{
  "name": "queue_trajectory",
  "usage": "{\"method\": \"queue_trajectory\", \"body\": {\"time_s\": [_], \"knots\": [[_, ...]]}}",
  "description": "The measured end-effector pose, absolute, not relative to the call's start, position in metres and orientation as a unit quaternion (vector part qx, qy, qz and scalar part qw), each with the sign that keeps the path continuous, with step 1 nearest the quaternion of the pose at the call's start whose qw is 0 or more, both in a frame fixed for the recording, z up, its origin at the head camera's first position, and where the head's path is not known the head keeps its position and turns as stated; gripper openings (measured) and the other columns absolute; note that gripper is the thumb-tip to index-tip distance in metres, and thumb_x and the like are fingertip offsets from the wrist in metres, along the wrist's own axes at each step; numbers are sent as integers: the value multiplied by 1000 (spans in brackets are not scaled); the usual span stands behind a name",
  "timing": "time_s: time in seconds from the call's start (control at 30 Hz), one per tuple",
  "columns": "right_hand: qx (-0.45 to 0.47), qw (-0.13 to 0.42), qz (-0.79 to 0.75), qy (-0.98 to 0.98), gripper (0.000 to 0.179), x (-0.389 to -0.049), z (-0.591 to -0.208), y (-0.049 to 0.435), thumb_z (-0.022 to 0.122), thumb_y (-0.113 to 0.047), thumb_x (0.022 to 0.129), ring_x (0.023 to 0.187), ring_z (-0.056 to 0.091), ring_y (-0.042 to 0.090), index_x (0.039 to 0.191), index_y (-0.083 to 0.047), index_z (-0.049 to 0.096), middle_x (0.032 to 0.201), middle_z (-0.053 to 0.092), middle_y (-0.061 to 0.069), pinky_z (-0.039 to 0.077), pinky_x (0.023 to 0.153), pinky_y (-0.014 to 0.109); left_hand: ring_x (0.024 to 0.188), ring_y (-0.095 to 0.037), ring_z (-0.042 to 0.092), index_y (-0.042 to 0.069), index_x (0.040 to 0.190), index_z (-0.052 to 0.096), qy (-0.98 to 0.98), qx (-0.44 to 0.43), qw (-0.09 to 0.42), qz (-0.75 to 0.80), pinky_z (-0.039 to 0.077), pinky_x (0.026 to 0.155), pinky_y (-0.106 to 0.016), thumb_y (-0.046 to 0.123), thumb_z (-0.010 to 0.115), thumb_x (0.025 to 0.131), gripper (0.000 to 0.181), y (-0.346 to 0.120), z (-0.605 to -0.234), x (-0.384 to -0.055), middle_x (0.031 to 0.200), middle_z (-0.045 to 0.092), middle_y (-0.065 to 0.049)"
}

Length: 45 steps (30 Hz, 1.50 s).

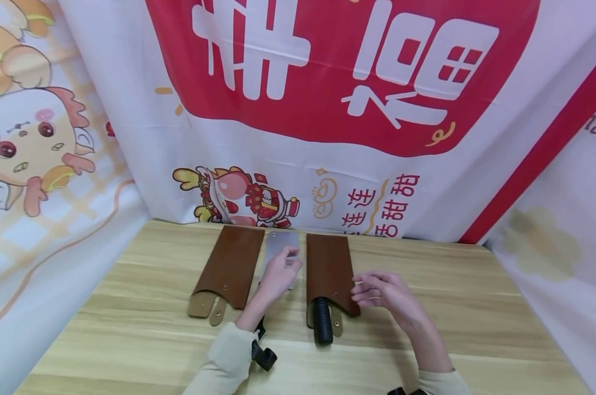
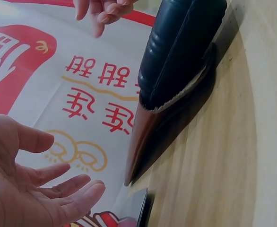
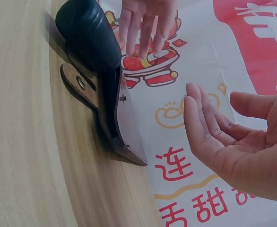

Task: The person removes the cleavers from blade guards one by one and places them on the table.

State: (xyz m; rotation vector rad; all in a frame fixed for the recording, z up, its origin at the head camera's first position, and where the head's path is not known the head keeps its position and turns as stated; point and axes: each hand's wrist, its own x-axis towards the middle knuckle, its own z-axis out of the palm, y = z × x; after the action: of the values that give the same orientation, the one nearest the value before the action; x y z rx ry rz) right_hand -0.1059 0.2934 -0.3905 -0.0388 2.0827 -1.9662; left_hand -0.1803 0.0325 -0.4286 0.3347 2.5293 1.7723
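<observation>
A brown leather knife sheath (image 1: 329,266) lies on the table, and a black knife handle (image 1: 322,323) sticks out of its near end. My right hand (image 1: 384,293) hovers just right of that sheath, fingers loosely bent, holding nothing. Left of it lies a bare cleaver (image 1: 281,241) with a broad silver blade; my left forearm covers its near part. Above the blade is my left hand (image 1: 280,270), palm toward the right and fingers relaxed around nothing. Farther left rests a second brown leather sheath (image 1: 235,258), no handle showing at its mouth. Both wrist views show loosely spread fingers.
The wood-grain table (image 1: 145,323) ends at a printed cloth backdrop (image 1: 278,159) close behind the sheaths. Cloth also hangs along the left and right sides. A snap strap (image 1: 218,311) pokes out of the left sheath, and another strap (image 1: 336,321) lies beside the black handle.
</observation>
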Motion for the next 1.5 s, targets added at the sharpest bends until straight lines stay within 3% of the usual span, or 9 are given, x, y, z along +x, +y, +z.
{"method": "queue_trajectory", "body": {"time_s": [0.13,0.3,0.53,1.23,1.5], "knots": [[-23,147,-680,718,38,-108,-392,286,53,-16,108,90,73,23,126,18,56,99,72,14,61,84,36,123,-37,62,-1,137,59,815,106,33,569,59,85,-47,17,61,104,38,34,-431,-180,139,60,-24],[-28,157,-672,723,37,-110,-397,278,53,-16,108,91,72,25,125,17,57,101,72,17,62,83,37,124,-38,61,-4,138,57,819,110,47,560,53,100,-51,17,61,105,40,37,-436,-180,142,58,-23],[-24,173,-676,716,38,-110,-402,271,54,-17,107,89,72,24,124,17,57,99,71,16,62,81,38,121,-41,62,-8,135,56,824,130,51,549,53,98,-53,15,62,103,40,42,-442,-178,137,59,-29],[-7,192,-667,720,36,-111,-416,257,50,-10,107,85,73,24,125,20,55,98,71,18,63,78,40,126,-43,58,-9,142,49,826,127,81,544,47,106,-54,14,53,107,43,51,-452,-179,138,58,-29],[5,196,-654,731,36,-110,-418,253,54,-12,105,82,73,26,124,18,56,99,71,22,63,79,45,130,-43,55,-7,143,49,814,107,107,560,45,108,-54,17,54,107,44,52,-453,-180,141,56,-29]]}}
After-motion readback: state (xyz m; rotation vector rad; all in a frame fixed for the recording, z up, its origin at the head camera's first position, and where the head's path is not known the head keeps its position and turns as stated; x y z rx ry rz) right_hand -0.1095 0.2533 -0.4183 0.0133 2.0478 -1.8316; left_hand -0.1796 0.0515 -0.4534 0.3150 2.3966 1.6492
